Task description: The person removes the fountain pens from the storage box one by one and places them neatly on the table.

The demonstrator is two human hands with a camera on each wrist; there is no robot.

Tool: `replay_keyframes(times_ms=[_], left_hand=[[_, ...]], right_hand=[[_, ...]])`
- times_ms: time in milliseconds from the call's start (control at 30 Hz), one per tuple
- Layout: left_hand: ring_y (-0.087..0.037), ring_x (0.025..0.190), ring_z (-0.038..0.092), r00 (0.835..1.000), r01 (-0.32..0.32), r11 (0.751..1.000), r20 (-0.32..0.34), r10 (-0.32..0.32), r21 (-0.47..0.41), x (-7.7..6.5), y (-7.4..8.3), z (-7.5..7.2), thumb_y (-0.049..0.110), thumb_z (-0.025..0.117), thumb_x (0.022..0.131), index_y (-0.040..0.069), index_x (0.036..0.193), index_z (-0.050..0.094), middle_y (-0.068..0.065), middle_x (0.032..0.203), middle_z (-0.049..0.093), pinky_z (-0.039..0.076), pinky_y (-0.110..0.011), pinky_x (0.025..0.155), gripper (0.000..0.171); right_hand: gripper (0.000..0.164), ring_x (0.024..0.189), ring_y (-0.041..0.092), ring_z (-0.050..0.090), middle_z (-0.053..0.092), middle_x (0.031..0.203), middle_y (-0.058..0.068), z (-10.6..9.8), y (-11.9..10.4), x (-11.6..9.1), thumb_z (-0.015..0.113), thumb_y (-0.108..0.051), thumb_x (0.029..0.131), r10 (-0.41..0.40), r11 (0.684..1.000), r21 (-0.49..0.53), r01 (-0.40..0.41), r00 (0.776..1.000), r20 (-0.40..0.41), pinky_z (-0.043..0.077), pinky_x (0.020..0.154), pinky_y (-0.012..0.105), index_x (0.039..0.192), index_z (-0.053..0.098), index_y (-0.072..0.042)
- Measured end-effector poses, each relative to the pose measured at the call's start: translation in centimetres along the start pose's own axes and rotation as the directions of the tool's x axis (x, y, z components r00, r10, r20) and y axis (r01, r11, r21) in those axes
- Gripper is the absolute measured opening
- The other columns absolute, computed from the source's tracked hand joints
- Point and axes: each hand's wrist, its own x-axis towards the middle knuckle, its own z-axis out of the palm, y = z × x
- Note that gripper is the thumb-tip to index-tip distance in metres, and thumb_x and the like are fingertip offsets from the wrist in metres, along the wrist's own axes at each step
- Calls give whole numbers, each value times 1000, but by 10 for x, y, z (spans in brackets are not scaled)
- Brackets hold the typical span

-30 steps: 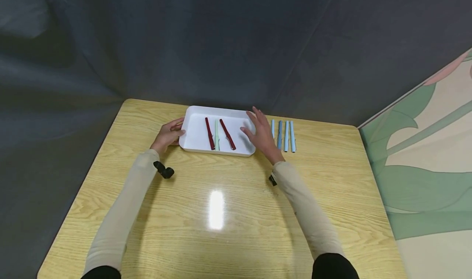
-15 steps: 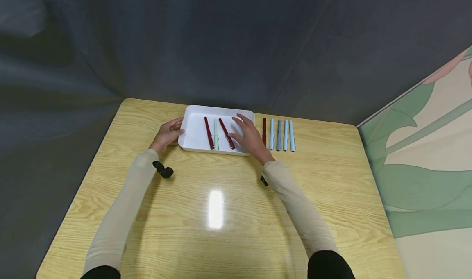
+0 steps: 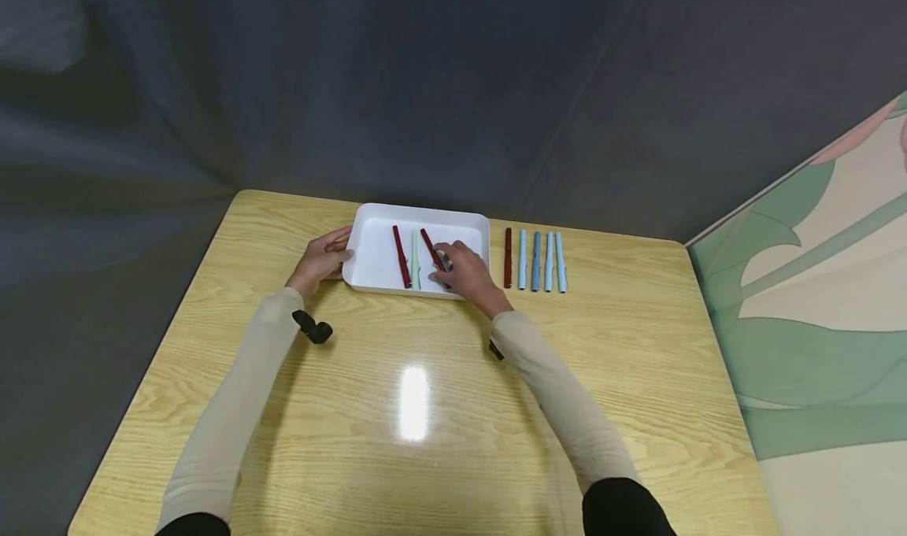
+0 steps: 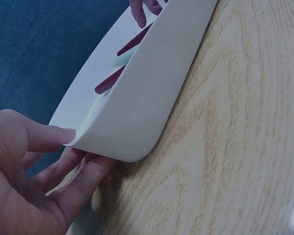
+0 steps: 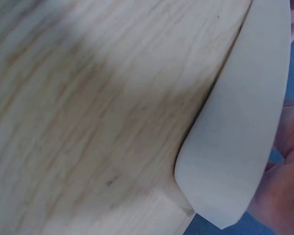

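My left hand (image 3: 315,264) holds the left end of a shallow white tray (image 3: 368,272); in the left wrist view the thumb lies on its rim and fingers reach under it. Inside the tray lie a dark red pen (image 3: 401,254), a pale green pen (image 3: 415,260) and a second dark red pen (image 3: 429,241). My right hand (image 3: 468,272) is over the tray's right half, thumb and fingers curled round the lower part of that second red pen and partly hiding it. In the right wrist view the tray's wall (image 5: 235,132) hides the fingertips.
Right of the tray, a dark red pen (image 3: 508,258), several light blue pens (image 3: 523,259) and a darker blue pen (image 3: 536,260) lie in a row on the wooden table (image 3: 340,410). A dark curtain (image 3: 425,87) hangs behind the table's back edge.
My right hand has moved left from the tray's right edge to the right-hand red pen inside, its fingers closing round it. The red pen in the row has come into view. My left hand stays put.
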Motion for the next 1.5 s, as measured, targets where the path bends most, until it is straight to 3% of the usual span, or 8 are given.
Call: replay_keyframes(times_ms=[167, 267, 433, 533, 900, 1200, 1400, 1500], left_hand=[[-36, 138, 55, 1000, 4, 1000, -1, -4, 5, 0, 1, 1, 9, 58, 107, 22, 164, 39, -15, 161, 47, 58, -38, 90, 61], [-36, 138, 55, 1000, 3, 1000, -2, -3, 4, 1, 1, 2, 10, 58, 107, 22, 164, 39, -14, 161, 48, 56, -45, 98, 62], [-36, 138, 56, 1000, 3, 1000, -3, -3, 5, 2, 1, 2, 9, 58, 106, 22, 164, 39, -15, 161, 48, 58, -36, 86, 62], [-36, 138, 55, 1000, 4, 1000, -8, -4, 10, 3, 1, 2, 9, 58, 106, 23, 164, 39, -15, 161, 47, 58, -29, 80, 62], [-36, 137, 56, 1000, 4, 1000, -7, -4, 15, 5, 1, 3, 10, 58, 106, 22, 164, 40, -16, 160, 48, 58, -37, 90, 61], [-36, 136, 57, 1000, 2, 1000, -2, -2, -1, 3, 3, 3, 8, 58, 106, 21, 164, 40, -16, 160, 48, 58, -32, 82, 61], [-36, 137, 55, 1000, 10, 1000, -1, -10, -7, 3, 3, 4, 8, 58, 106, 22, 164, 39, -16, 161, 48, 58, -37, 88, 62], [-36, 137, 55, 1000, 8, 1000, -6, -8, -5, 4, 2, 5, 8, 57, 106, 22, 164, 39, -16, 161, 48, 57, -41, 93, 62]], right_hand=[[50, 94, 27, 68, 70, 105, 16, -1, -5, 2, 76, -16, 98, 72, 997, 9, -73, 997, 11, 55, 88, 44, 145, 61, -9], [47, 94, 27, 68, 73, 110, 19, -5, -10, 3, 71, -10, 100, 120, 993, 10, -121, 992, 35, 55, 90, 44, 146, 60, -8], [40, 104, 29, 66, 73, 122, 18, -14, -18, 6, 71, -8, 99, 192, 981, -47, -188, 976, 99, 54, 96, 44, 138, 65, -4], [34, 103, 29, 66, 73, 120, 16, -20, -21, 6, 70, -8, 99, 220, 974, -86, -210, 968, 124, 54, 91, 42, 132, 69, -4], [19, 86, 27, 65, 74, 102, 13, -36, -24, 4, 74, -15, 93, 331, 940, -125, -316, 936, 122, 51, 78, 38, 108, 78, -3], [15, 85, 27, 63, 73, 102, 17, -35, -15, 0, 73, -10, 94, 324, 946, -55, -320, 938, 124, 50, 71, 34, 103, 76, 1], [16, 73, 21, 60, 72, 99, 16, -34, -7, -4, 72, -10, 94, 359, 924, 103, -368, 928, 101, 45, 57, 28, 106, 74, 1], [18, 70, 18, 59, 71, 97, 15, -34, -4, -5, 73, -11, 95, 367, 901, 216, -376, 927, 83, 45, 57, 26, 109, 73, 0]])
